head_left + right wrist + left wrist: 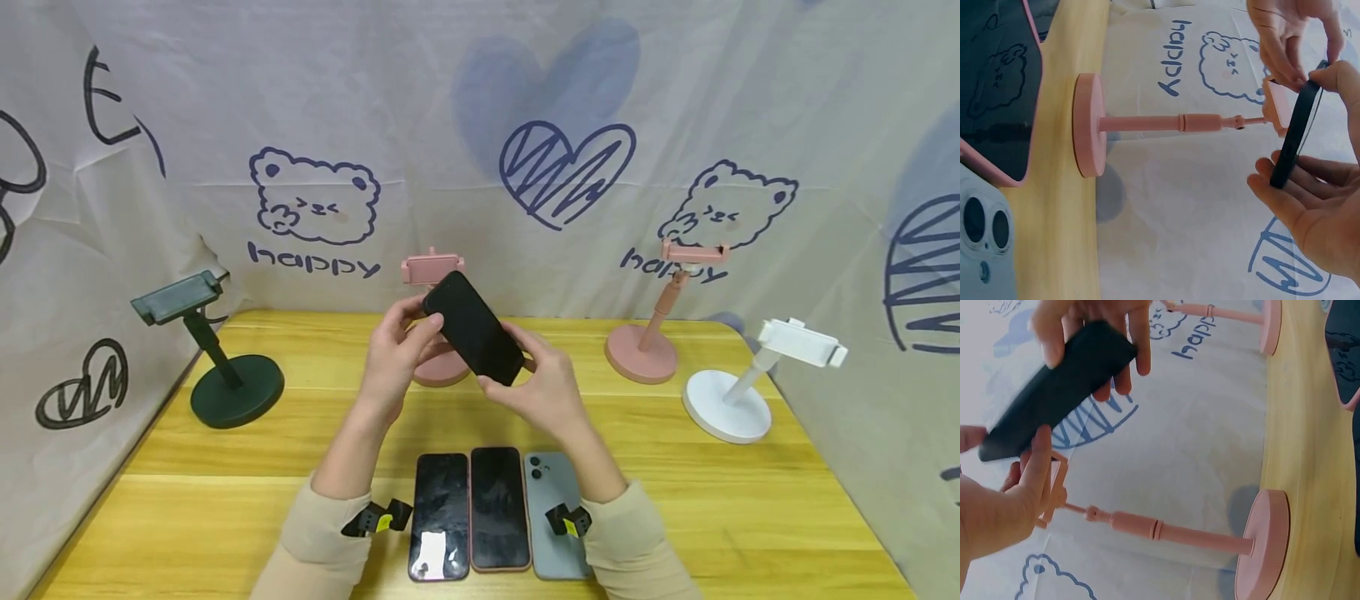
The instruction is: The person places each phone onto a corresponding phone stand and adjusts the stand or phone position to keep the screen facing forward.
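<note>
Both hands hold a black smartphone (474,327) up in the air, tilted, its dark screen toward the head camera. My left hand (399,354) pinches its upper left end between thumb and fingers. At the lower right end my right hand (543,383) grips it, thumb on the near edge and fingers behind, as the right wrist view shows. Just behind the phone stands a pink phone stand (433,269), its holder overlapped by the left hand and phone. In the left wrist view the phone (1060,387) appears edge-on, above the stand's holder.
Three phones lie side by side in front: a black one (440,517), one with a pink edge (500,508) and a light blue one (553,517), camera side up. A dark green stand (237,392) is at left; another pink stand (641,354) and a white stand (726,407) are at right.
</note>
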### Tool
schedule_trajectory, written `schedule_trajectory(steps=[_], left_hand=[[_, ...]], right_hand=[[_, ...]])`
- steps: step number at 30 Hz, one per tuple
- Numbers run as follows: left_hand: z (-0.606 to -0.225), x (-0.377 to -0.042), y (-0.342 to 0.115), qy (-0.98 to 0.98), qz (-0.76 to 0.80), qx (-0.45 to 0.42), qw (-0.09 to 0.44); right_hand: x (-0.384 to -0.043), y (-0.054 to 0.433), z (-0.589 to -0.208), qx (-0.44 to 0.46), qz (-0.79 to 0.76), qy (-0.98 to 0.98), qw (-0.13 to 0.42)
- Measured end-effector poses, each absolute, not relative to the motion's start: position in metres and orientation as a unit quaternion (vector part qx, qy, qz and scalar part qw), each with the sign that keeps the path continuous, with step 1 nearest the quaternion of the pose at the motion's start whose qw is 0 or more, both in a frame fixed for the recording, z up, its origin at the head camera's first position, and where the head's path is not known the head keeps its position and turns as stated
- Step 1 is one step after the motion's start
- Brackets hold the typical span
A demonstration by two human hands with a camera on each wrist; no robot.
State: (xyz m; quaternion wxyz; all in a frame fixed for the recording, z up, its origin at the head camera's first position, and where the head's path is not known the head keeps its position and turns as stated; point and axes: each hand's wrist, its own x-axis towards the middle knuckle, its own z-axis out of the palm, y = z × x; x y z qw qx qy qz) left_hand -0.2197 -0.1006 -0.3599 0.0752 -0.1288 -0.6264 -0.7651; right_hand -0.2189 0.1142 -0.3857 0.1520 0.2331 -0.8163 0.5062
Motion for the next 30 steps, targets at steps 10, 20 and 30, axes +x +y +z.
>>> schedule_trajectory(steps=[10,20,30], left_hand=[[-0.364,-0.218,-0.092,-0.625,-0.766,-0.086,0.121],[-0.362,-0.218,-0.092,-0.628,-0.764,-0.074,0.132],[-0.359,-0.221,-0.112,-0.678,-0.709,-0.157,0.117]], right_hand=[[-0.222,0.106,-0.395,0.231,0.427,-0.839,0.245],[-0.221,0.103,-0.395,0.223,0.382,-0.856,0.267],[-0.221,0.119,-0.385,0.210,0.541,-0.806,0.120]])
